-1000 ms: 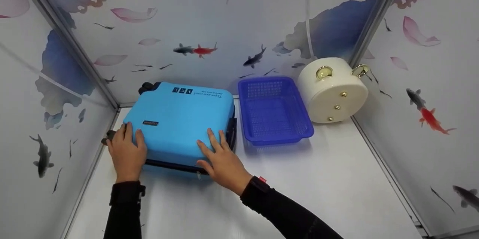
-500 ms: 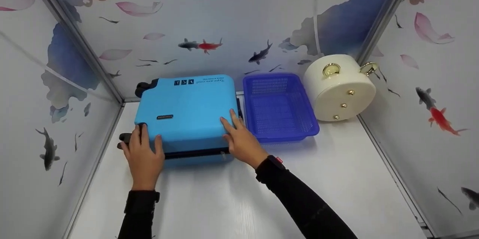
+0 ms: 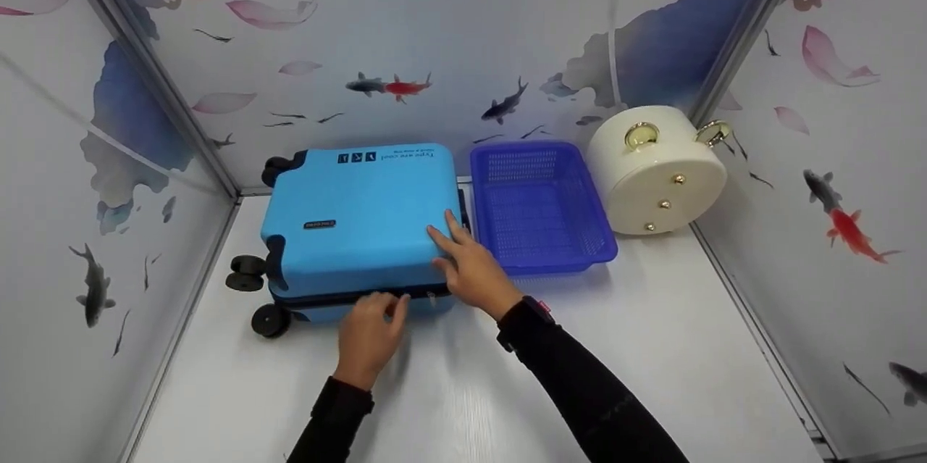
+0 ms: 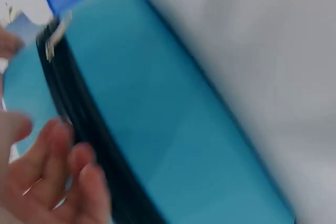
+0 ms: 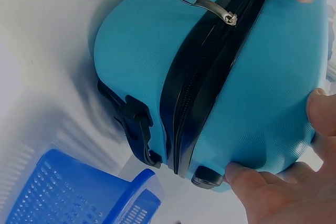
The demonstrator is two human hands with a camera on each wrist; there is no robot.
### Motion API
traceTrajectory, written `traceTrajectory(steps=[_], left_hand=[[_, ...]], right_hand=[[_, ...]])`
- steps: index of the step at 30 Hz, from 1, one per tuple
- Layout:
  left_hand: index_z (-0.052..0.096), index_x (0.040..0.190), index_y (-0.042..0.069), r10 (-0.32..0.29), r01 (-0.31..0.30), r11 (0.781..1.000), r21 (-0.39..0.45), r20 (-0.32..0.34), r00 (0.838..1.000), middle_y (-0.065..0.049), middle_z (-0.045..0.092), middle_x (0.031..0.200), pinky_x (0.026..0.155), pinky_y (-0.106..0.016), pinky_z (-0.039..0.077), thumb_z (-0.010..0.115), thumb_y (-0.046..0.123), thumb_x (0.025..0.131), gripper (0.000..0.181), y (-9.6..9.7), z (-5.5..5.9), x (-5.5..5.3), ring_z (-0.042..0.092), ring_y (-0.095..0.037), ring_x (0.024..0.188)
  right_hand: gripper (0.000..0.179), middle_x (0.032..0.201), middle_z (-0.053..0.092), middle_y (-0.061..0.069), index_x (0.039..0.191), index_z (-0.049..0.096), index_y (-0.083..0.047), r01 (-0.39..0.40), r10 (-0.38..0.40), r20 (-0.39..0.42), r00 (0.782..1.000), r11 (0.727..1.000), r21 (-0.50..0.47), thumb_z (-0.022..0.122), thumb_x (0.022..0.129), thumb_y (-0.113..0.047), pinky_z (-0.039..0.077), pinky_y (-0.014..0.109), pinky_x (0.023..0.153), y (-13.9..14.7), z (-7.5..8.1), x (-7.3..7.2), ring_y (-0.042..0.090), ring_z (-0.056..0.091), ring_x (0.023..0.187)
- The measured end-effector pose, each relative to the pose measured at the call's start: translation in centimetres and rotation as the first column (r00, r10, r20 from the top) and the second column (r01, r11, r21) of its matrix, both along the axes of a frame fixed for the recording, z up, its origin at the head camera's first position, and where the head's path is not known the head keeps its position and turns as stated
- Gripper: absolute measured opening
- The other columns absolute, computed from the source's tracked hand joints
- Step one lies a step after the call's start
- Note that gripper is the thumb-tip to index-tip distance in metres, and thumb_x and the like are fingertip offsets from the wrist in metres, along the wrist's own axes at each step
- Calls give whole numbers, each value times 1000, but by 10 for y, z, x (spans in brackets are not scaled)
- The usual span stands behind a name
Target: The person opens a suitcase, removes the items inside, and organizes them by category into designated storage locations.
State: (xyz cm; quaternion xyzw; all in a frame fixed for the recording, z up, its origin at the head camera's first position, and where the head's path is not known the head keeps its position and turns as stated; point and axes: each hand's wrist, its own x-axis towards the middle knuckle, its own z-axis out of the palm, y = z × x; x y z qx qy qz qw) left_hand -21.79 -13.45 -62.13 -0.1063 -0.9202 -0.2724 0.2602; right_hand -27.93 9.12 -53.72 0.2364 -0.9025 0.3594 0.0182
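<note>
Resting on the blue suitcase (image 3: 369, 202), which lies flat toward nine o'clock on the white tabletop (image 3: 536, 383), my right hand (image 3: 476, 276) sits near its four o'clock corner with the fingers spread apart. My left hand (image 3: 368, 338) is at the case's six o'clock side, by the black zip band (image 3: 326, 298); its fingers are loosely bent, the thumb apart from them. The left wrist view blurs them, so I cannot tell whether they touch the band. A silver zip pull (image 5: 207, 7) hangs from the band between four and five o'clock on the case, between my two hands. Black wheels (image 3: 270, 321) stick out from the case between seven and ten o'clock, a small dark badge (image 3: 319, 224) sits at nine on its upper face, and printed lettering (image 3: 407, 156) runs near one. Just beside the case, at three o'clock, stands a blue plastic basket (image 3: 532, 220), its sides pierced with holes. Beyond the basket, between two and three o'clock from it, is a cream drum-shaped object (image 3: 655, 173) with gold rings and three gold knobs on its face.
</note>
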Motion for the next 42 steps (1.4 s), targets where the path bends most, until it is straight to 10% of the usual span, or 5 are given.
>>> traceTrajectory(steps=[9, 16, 23, 34, 42], left_hand=[[69, 72, 20, -61, 59, 998, 16, 220, 974, 7, 52, 59, 54, -26, 34, 77, 27, 106, 35, 40, -13, -5, 44, -5, 52], [59, 67, 18, -21, 26, 999, -23, 202, 979, 5, 44, 56, 53, -27, 31, 71, 19, 107, 41, 45, -14, -6, 40, -7, 49], [80, 97, 6, 1, 11, 997, -72, 162, 987, -1, 56, 59, 50, -29, 34, 66, 18, 110, 23, 39, -15, 0, 48, -12, 49], [33, 63, 25, 81, -84, 996, 17, 142, 987, 9, 19, 58, 55, -28, 11, 58, 15, 109, 53, -26, -17, 4, 13, -8, 53], [69, 72, 4, 296, -311, 950, 31, 230, 927, -11, 53, 56, 45, -37, 31, 51, 20, 109, 44, -97, -14, 10, 47, -24, 48]], right_hand=[[62, 188, 13, 10, 173, 39, -25, -8, 8, 8, 1000, 1000, -2, 61, 115, -31, 45, 50, 128, -5, -5, 2, 35, 30, 169], [63, 188, 11, 10, 173, 38, -25, -12, 12, 10, 1000, 1000, -8, 61, 115, -31, 42, 50, 130, -7, -2, 3, 34, 28, 170], [63, 188, 11, 8, 173, 38, -26, -1, 1, 16, 1000, 1000, -19, 62, 114, -32, 43, 47, 130, -7, -1, 2, 32, 27, 170], [64, 188, 11, 10, 173, 38, -25, 2, -2, 12, 1000, 999, -36, 63, 114, -28, 48, 47, 125, -1, -3, 2, 36, 28, 170], [65, 188, 7, 9, 174, 36, -26, 0, 1, 35, 999, 1000, -27, 62, 114, -29, 50, 43, 124, 0, -1, 2, 33, 28, 170]])
